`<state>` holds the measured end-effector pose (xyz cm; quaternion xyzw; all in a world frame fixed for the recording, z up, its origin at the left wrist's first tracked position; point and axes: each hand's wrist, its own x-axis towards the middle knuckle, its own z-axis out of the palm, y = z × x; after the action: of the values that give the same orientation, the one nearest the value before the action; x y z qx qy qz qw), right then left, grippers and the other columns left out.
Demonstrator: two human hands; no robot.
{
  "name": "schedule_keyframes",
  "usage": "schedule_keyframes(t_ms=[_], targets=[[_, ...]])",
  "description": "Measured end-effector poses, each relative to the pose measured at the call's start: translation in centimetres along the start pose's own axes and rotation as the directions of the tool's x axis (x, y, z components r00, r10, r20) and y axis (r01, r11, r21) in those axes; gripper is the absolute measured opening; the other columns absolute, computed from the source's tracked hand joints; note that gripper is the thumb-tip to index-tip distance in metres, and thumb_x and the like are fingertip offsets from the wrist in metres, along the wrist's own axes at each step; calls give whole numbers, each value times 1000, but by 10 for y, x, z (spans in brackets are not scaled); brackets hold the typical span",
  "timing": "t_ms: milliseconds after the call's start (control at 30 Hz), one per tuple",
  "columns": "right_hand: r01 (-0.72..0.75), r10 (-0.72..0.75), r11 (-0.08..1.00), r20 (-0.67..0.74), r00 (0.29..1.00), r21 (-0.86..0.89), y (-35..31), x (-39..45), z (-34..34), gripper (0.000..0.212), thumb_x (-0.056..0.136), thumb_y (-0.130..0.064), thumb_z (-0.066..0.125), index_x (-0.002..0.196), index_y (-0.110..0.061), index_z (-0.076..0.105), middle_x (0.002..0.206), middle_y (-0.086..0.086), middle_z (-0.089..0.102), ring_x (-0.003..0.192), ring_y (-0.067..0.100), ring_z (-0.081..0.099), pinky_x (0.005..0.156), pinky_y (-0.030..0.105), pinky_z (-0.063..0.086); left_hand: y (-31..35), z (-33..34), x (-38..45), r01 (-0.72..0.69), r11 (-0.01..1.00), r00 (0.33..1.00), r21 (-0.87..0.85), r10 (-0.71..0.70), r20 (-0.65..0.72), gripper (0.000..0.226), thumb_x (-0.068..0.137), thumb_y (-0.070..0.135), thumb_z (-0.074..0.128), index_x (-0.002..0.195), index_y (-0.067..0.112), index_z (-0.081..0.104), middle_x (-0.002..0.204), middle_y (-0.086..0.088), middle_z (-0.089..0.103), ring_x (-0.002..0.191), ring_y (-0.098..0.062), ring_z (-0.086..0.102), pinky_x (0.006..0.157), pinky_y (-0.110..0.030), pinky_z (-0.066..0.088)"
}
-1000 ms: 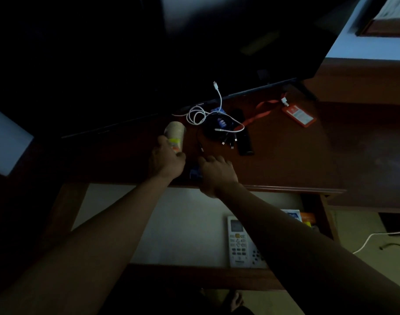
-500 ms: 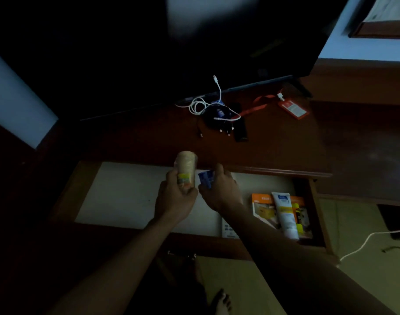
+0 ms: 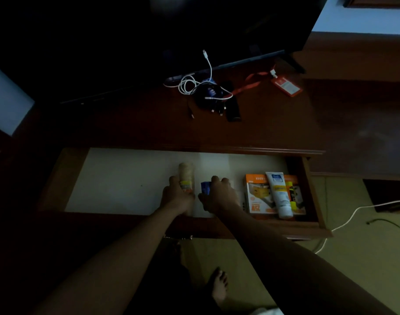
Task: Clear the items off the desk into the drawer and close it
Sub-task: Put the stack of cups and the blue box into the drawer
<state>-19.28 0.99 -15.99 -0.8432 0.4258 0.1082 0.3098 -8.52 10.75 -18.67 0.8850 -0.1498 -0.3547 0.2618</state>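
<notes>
The drawer [image 3: 76,178] under the dark wooden desk [image 3: 131,128] stands pulled out, with a pale bottom. My left hand [image 3: 177,197] is low inside it, closed around a beige tube [image 3: 186,177] with a yellow-orange label. Beside it my right hand [image 3: 218,196] grips a small blue packet [image 3: 205,187], also down in the drawer. At the drawer's right end lie an orange box [image 3: 254,196] and a white tube [image 3: 279,194]. On the desk remain a white cable [image 3: 190,84], a dark bundle of cables [image 3: 210,96], a black remote [image 3: 232,110] and an orange badge [image 3: 285,85] on a lanyard.
A large dark screen [image 3: 149,37] stands at the back of the desk. A white cord [image 3: 353,212] trails over the floor at the right. A bare foot [image 3: 219,285] is on the floor below the drawer front. The room is dim.
Both hands have carried the beige tube and the blue packet from the desk top down into the open drawer. The view has tilted down, showing more of the drawer.
</notes>
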Motion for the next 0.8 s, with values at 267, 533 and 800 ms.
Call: schedule_keyframes(t_ms=[267, 533, 800], targets=[[-19, 52, 960, 111, 992, -279, -15, 21, 10, 58, 85, -52, 68, 124, -10, 56, 121, 14, 60, 108, 31, 59, 85, 40, 51, -19, -2, 20, -42, 998, 993, 36, 38, 116, 74, 81, 40, 76, 139, 20, 35, 128, -13, 60, 108, -35, 61, 78, -35, 49], [-24, 86, 911, 133, 987, -413, -17, 28, 17, 63, 88, -58, 59, 133, -15, 53, 137, 15, 47, 125, 37, 43, 98, 48, 38, -22, -7, 33, -68, 996, 977, 57, 55, 205, 61, 86, 32, 67, 138, 24, 35, 126, -13, 60, 104, -31, 62, 75, -33, 47], [-1, 85, 894, 168, 982, -447, -12, 30, 21, 60, 88, -56, 59, 133, -18, 55, 139, 18, 45, 127, 40, 41, 99, 52, 36, -23, -7, 34, -37, 998, 977, 50, 26, 212, 56, 91, 36, 63, 138, 26, 35, 129, -12, 60, 101, -30, 63, 72, -30, 45]])
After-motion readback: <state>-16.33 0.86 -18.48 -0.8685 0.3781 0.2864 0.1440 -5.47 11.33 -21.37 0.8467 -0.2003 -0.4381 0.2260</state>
